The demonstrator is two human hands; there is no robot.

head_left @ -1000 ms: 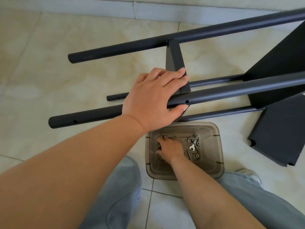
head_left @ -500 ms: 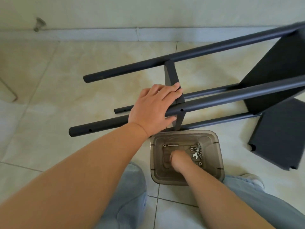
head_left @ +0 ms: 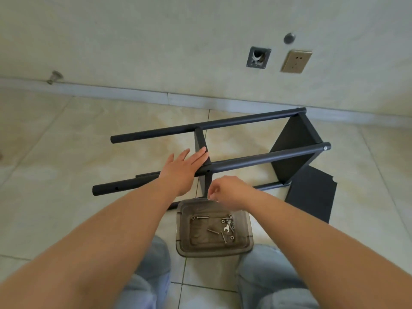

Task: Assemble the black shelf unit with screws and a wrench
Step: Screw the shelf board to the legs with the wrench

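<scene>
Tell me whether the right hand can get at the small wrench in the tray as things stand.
Probably yes. The right hand hovers just above the far rim of the open tray, fingers pinched together. The wrench lies uncovered among loose screws, with nothing over it.

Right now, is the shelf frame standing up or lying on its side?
On its side. The shelf frame's poles run level above the floor tiles, with its panels on edge.
</scene>
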